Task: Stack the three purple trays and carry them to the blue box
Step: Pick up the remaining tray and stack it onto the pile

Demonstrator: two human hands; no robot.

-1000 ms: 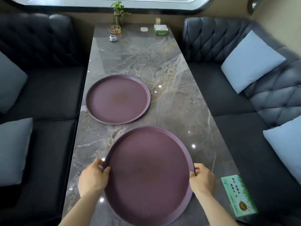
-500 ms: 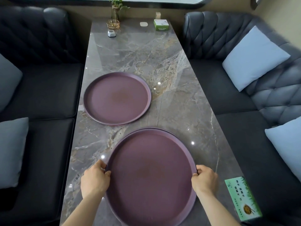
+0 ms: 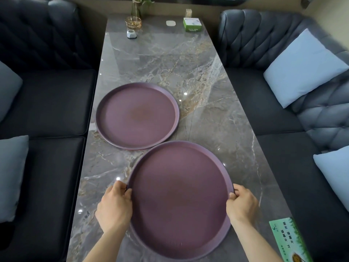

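A round purple tray (image 3: 179,197) lies nearest me on the grey marble table (image 3: 198,69). My left hand (image 3: 115,207) grips its left rim and my right hand (image 3: 242,205) grips its right rim. Its far edge reaches the near edge of a second round purple tray (image 3: 137,115), which lies flat on the table's left half. I cannot tell whether the near tray is one tray or a stack. No blue box is in view.
Dark tufted sofas flank the table, with pale blue cushions (image 3: 302,67) on the right and grey ones on the left. At the far end stand a glass vase (image 3: 135,17), a small white object (image 3: 131,34) and a green box (image 3: 192,24). A green tissue pack (image 3: 289,241) lies at the near right corner.
The near tray has moved forward with both hands on its rim, closing the gap until its far edge meets the second tray. The camera has shifted a little.
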